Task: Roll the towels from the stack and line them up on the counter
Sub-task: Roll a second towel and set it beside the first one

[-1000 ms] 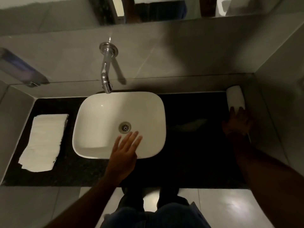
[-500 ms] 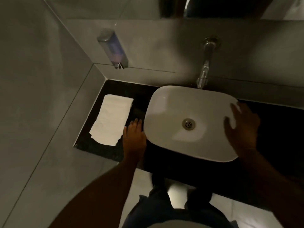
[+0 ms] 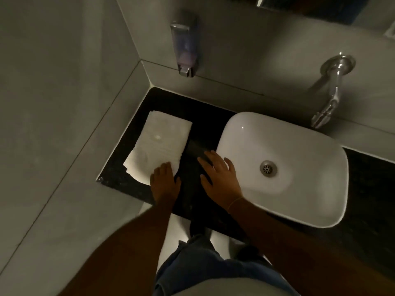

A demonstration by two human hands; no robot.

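Note:
A stack of folded white towels [image 3: 159,144] lies flat on the black counter [image 3: 192,150], left of the basin. My left hand [image 3: 165,182] rests on the stack's near right corner, fingers curled over the edge of the top towel; whether it grips is unclear. My right hand [image 3: 220,176] hovers with fingers spread over the dark strip of counter between the stack and the basin, holding nothing. The rolled towel seen earlier at the right end is out of view.
A white basin [image 3: 299,189] fills the counter's right part, with a chrome tap [image 3: 329,103] on the wall above it. A soap dispenser [image 3: 184,48] hangs above the stack. Grey tiled walls close in at the left and the back.
My view swung left from the rolled towel to the stack. My left hand moved from over the basin onto the stack's near corner, and my right hand crossed the basin to beside the stack.

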